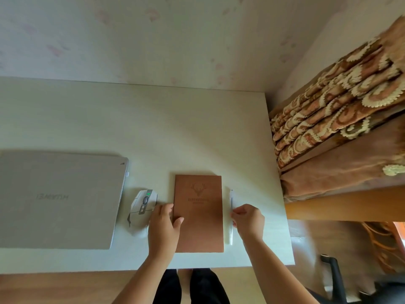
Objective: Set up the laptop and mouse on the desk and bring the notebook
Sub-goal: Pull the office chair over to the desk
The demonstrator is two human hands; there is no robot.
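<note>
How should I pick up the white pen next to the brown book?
Pinch the slim white pen around its middle, coming from above on its right side. It lies flat on the white desk, close beside the brown notebook, so only the right side is free.

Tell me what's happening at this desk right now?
A person stands at a white desk. The left hand holds the left edge of a closed brown notebook lying flat, while the right hand pinches a white pen beside it. A white mouse and a closed laptop lie to the left.
</note>
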